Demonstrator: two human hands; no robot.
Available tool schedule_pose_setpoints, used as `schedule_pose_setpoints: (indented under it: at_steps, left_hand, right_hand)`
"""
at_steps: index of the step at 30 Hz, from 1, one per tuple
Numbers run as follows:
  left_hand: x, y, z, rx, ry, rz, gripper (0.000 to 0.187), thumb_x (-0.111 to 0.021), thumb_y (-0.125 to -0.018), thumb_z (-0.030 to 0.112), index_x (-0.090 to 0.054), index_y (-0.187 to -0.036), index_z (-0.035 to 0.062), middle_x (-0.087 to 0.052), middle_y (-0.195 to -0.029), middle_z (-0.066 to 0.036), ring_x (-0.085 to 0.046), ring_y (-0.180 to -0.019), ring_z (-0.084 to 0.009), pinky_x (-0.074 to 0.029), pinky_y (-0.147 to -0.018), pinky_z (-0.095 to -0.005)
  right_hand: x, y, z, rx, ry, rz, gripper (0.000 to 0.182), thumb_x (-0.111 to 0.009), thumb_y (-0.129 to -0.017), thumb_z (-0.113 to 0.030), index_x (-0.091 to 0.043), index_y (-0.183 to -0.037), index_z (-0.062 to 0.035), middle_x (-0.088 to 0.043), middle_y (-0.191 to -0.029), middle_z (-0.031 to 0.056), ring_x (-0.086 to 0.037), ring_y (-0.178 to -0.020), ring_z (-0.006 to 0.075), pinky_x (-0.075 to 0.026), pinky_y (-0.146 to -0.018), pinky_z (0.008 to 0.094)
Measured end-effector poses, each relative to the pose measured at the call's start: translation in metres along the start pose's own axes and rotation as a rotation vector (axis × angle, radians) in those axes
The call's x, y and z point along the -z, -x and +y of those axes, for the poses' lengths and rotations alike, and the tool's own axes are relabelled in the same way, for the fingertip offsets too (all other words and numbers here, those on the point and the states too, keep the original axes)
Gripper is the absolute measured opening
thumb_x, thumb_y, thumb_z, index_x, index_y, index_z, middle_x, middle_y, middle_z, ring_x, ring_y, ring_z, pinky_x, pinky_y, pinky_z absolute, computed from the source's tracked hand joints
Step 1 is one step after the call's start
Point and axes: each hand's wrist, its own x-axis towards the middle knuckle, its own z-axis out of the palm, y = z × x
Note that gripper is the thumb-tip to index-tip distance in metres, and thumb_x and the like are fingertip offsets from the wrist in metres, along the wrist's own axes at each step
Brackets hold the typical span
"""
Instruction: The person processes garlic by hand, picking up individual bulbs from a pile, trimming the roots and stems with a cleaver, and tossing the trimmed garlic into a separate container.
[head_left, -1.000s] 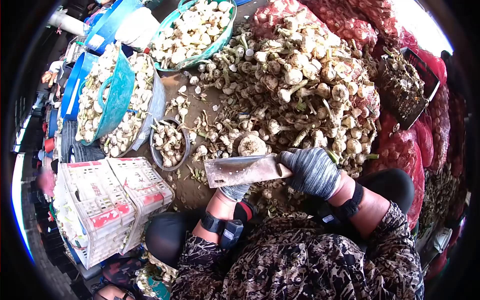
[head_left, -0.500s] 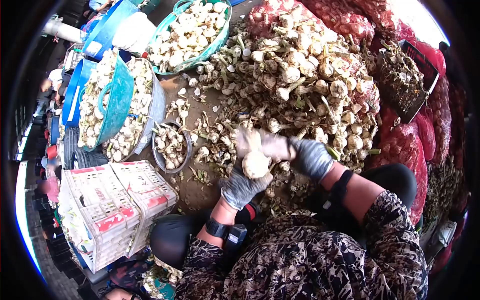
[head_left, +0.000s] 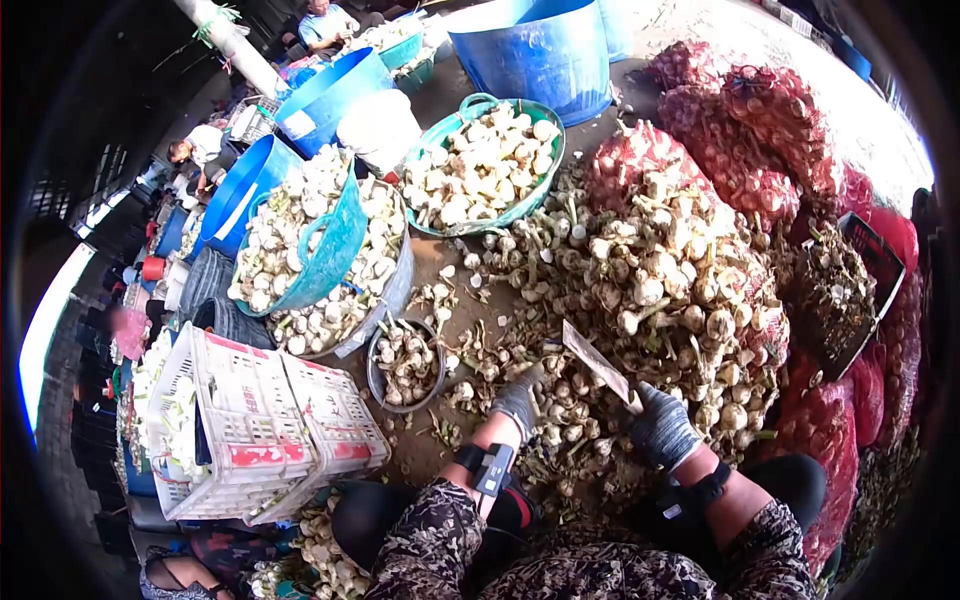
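My right hand (head_left: pixel 662 428), in a grey glove, is closed round the handle of a broad-bladed knife (head_left: pixel 596 362). The blade points up and left over the heap of garlic bulbs (head_left: pixel 660 290). My left hand (head_left: pixel 517 402), also gloved, reaches over loose garlic at the near edge of the heap. Its fingers look stretched forward, slightly blurred, and no bulb shows in them. Below and between the hands lie stems, trimmings and small bulbs (head_left: pixel 572 432).
To the left stand a small round bowl of garlic (head_left: pixel 405 365), white plastic crates (head_left: pixel 270 415), and a tilted teal basket (head_left: pixel 325 255). Another garlic-filled basket (head_left: pixel 485 165) and a blue tub (head_left: pixel 535 60) are farther back. Red mesh sacks (head_left: pixel 780 130) and a black crate (head_left: pixel 850 300) line the right.
The garlic bulb held up in my left hand is gone from it. My hands have moved apart and downward in view, and the knife shows clearly. The camera view has shifted.
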Motion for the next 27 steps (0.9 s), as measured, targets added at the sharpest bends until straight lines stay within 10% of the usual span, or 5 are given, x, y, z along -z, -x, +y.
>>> schedule_pose_setpoints:
  at_steps: [6, 9, 14, 18, 27]
  left_hand:
    - [-0.094, -0.018, 0.187, -0.642, 0.204, -0.378, 0.062, -0.065, -0.092, 0.034, -0.039, -0.142, 0.0069, -0.045, -0.142, -0.016, -0.046, -0.129, -0.0316, -0.036, -0.112, -0.0476]
    - [-0.110, -0.019, 0.226, -0.771, 0.071, -0.375, 0.058, -0.060, -0.096, 0.033, -0.039, -0.143, 0.0038, -0.046, -0.144, -0.022, -0.044, -0.135, -0.0350, -0.033, -0.115, -0.0496]
    - [-0.034, -0.068, 0.146, -0.663, -0.629, -0.270, 0.040, -0.069, -0.093, 0.022, -0.058, -0.128, 0.0053, -0.067, -0.117, -0.016, -0.068, -0.101, -0.0254, -0.058, -0.089, -0.0368]
    - [0.055, -0.127, 0.002, -0.530, -1.109, -0.139, 0.039, -0.066, -0.094, 0.012, -0.055, -0.130, 0.0012, -0.064, -0.126, -0.013, -0.061, -0.114, -0.0206, -0.048, -0.101, -0.0311]
    - [-0.016, -0.136, -0.029, -0.317, -2.191, 0.149, 0.069, -0.078, -0.077, 0.027, -0.049, -0.138, 0.0113, -0.055, -0.135, -0.021, -0.058, -0.119, -0.0379, -0.047, -0.102, -0.0432]
  right_hand:
    - [0.003, -0.005, 0.002, 0.021, -0.185, 0.003, 0.040, -0.072, -0.087, -0.030, -0.063, -0.118, -0.0069, -0.070, -0.091, 0.0185, -0.069, -0.084, 0.0342, -0.054, -0.074, 0.0394]
    - [0.005, -0.007, 0.001, -0.045, -0.263, 0.010, 0.036, -0.073, -0.088, -0.026, -0.063, -0.117, -0.0060, -0.071, -0.091, 0.0147, -0.069, -0.081, 0.0229, -0.053, -0.074, 0.0357]
    - [0.014, -0.013, 0.000, -0.098, -0.232, 0.030, 0.030, -0.074, -0.088, -0.026, -0.065, -0.108, -0.0058, -0.069, -0.085, 0.0132, -0.064, -0.073, 0.0191, -0.053, -0.071, 0.0341]
    - [0.002, -0.014, 0.022, -0.059, -0.233, 0.078, 0.028, -0.074, -0.087, -0.027, -0.064, -0.102, -0.0054, -0.068, -0.085, 0.0144, -0.065, -0.074, 0.0256, -0.052, -0.070, 0.0363]
    - [0.001, -0.015, 0.029, -0.087, -0.075, 0.002, 0.029, -0.073, -0.088, -0.029, -0.062, -0.101, -0.0055, -0.068, -0.081, 0.0155, -0.066, -0.074, 0.0309, -0.051, -0.069, 0.0391]
